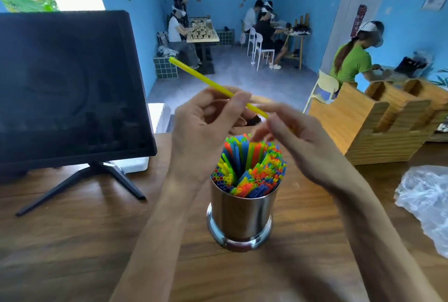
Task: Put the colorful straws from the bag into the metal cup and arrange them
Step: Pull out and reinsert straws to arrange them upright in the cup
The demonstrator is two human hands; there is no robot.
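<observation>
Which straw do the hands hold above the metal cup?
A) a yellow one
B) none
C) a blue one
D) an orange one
A: the left hand pinches a yellow straw, and the right hand touches its lower end, above the metal cup.

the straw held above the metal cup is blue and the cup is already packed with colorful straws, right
Not quite: the head view shows the held straw is yellow, not blue. The left hand pinches it above the metal cup, which is already packed with colorful straws.

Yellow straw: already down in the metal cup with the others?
No, the yellow straw is pinched by the left hand in the air above the metal cup.
</observation>
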